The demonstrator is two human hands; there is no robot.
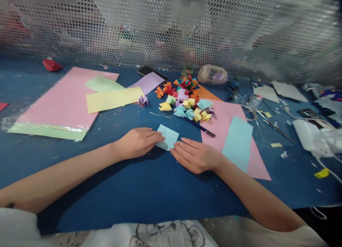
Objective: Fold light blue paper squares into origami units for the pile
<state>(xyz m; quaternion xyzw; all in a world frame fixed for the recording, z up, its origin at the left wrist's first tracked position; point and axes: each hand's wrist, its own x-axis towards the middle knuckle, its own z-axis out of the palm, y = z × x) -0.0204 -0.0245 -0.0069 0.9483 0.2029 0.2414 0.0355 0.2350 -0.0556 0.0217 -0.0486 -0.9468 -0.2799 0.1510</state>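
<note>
Paper (169,137), light-blue and squarish, lies on the table (120,193) between your outstretched left hand (140,142) and right hand (197,155), pinch impossible to tell, apparently being lined up, so the next crease likely needs matched edges.

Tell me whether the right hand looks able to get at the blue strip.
Probably yes. The blue strip lies on the pink sheet close beside the right forearm, its upper face mostly bare. The right hand would likely just have to leave the blue square at its fingertips.
</note>
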